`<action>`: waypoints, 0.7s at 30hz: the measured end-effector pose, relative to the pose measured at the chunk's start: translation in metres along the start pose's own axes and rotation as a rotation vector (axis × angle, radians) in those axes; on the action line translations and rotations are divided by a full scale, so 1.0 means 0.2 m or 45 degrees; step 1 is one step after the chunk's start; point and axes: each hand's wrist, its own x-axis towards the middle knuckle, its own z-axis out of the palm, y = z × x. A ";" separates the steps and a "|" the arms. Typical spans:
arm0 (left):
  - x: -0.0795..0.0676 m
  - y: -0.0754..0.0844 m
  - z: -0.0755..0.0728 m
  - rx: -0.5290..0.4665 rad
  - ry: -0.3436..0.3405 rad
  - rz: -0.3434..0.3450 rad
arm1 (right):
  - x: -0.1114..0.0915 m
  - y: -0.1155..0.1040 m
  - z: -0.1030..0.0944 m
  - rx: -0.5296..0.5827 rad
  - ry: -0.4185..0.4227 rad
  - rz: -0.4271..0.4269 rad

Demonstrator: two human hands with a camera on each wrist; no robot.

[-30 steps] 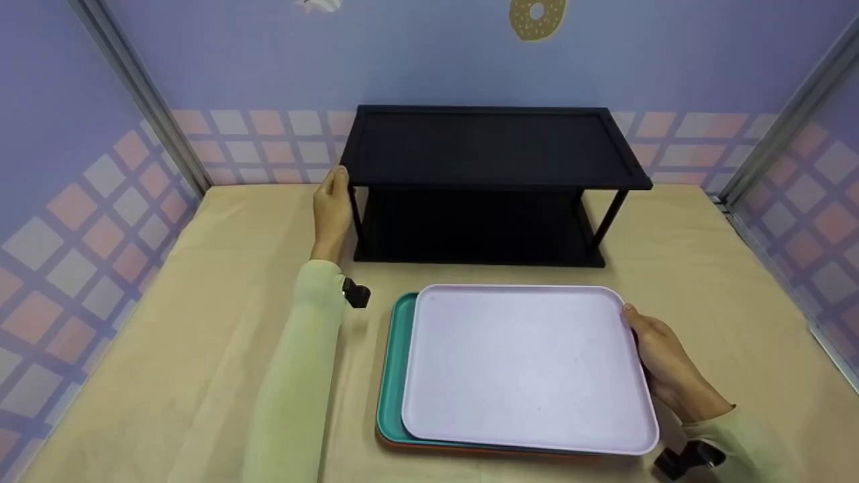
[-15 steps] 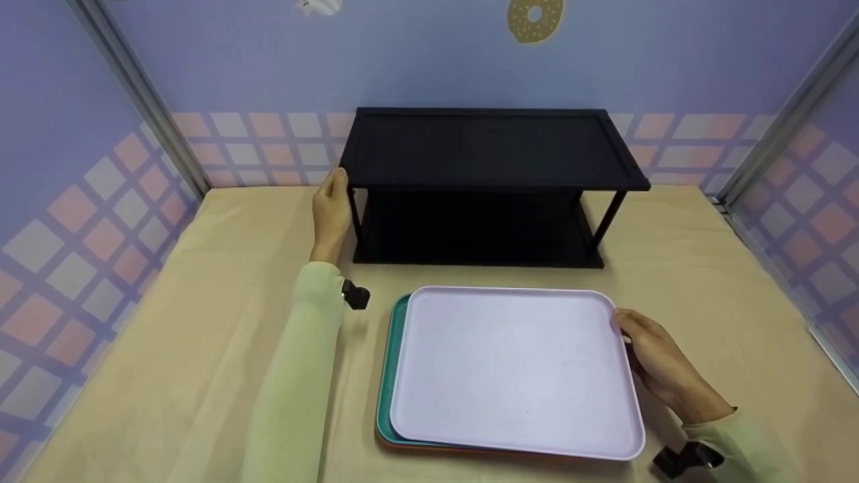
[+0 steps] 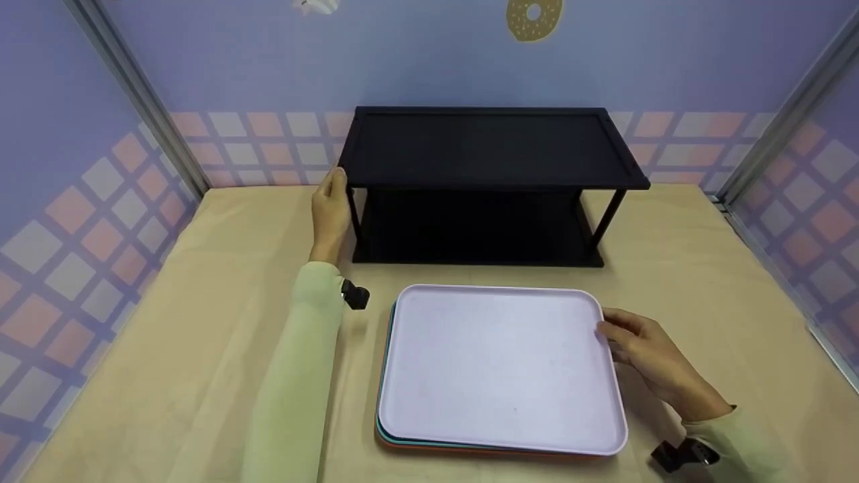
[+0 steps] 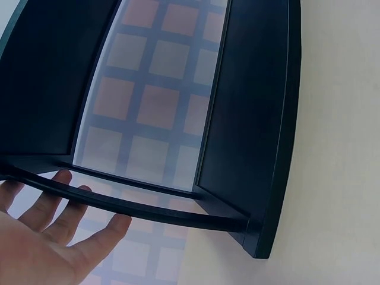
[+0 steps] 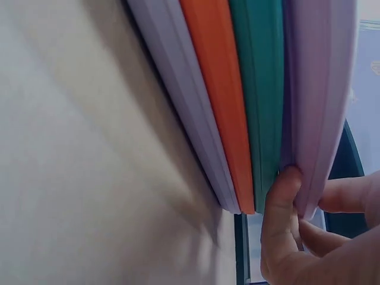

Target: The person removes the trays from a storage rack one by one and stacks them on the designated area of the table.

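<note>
A two-tier black shelf rack stands at the back of the table. My left hand holds its front left corner, thumb at the upper board's edge; in the left wrist view, the fingers lie against the post. My right hand pinches the right edge of a lilac tray, top of a stack. Under it, the right wrist view shows a teal tray, an orange tray and a greyish-purple tray at the bottom. A gap parts the lilac tray from the teal one at the pinched edge.
A beige cloth covers the table. Patterned wall panels enclose it at the back and sides, with metal posts at the corners. The rack's lower board lies just behind the tray stack.
The lilac tray has shifted left over the stack, so only a thin strip of the teal tray shows. My right hand has moved left with it. The left hand and rack stay put.
</note>
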 end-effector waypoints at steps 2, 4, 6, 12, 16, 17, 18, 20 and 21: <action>0.00 0.00 0.00 0.006 0.008 0.007 | 0.01 0.00 0.00 -0.016 -0.008 -0.011; 0.00 0.00 0.01 0.006 0.011 0.012 | 0.02 0.00 0.00 -0.038 -0.014 -0.025; 0.00 0.00 0.01 0.016 0.024 0.018 | 0.02 0.00 0.00 -0.066 -0.024 -0.036; 0.00 0.00 0.02 0.021 0.041 0.011 | 0.03 -0.03 0.00 -0.196 -0.069 -0.086; 0.01 -0.01 0.02 -0.002 0.024 0.006 | 0.03 -0.03 0.01 -0.266 -0.069 -0.109; 0.02 -0.01 0.02 -0.008 0.021 0.007 | 0.03 -0.03 0.01 -0.279 -0.069 -0.109; 0.02 -0.01 0.02 -0.018 0.016 0.010 | 0.03 -0.03 0.01 -0.294 -0.070 -0.109; 0.02 -0.01 0.02 -0.039 0.003 0.013 | 0.03 -0.03 0.02 -0.320 -0.075 -0.111; 0.02 -0.01 0.02 -0.041 0.005 0.013 | 0.04 -0.02 0.02 -0.328 -0.077 -0.109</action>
